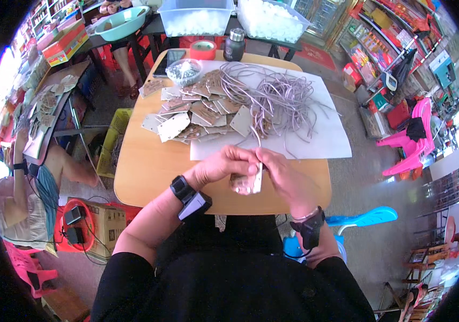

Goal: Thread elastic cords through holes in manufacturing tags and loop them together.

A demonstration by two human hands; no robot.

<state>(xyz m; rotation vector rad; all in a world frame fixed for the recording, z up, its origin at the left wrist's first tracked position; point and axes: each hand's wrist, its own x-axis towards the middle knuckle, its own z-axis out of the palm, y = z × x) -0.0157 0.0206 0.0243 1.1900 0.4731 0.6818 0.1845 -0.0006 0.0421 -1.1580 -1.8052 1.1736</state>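
Note:
Over the table's front part, my left hand (pixel 228 164) pinches a small flat plate (pixel 248 183), tan with a pale edge. My right hand (pixel 280 170) meets it there, its fingers closed at the plate's upper end; a thin cord (pixel 257 140) rises from between the fingertips. Exactly what the right fingers grip is hidden. Just beyond my hands lies a heap of similar flat plates (pixel 205 111), tan and whitish, some with small holes. To its right is a tangle of grey-purple cords (pixel 278 96) on a white sheet (pixel 326 134).
On the wooden table (pixel 143 161) are a clear bowl of small shiny pieces (pixel 183 73), a phone (pixel 161 67), a red tape roll (pixel 202 50) and a dark bottle (pixel 234 45). Tubs of white pieces (pixel 194 21) stand behind. Another person (pixel 26 198) sits at left; a pink chair (pixel 414 139) stands right.

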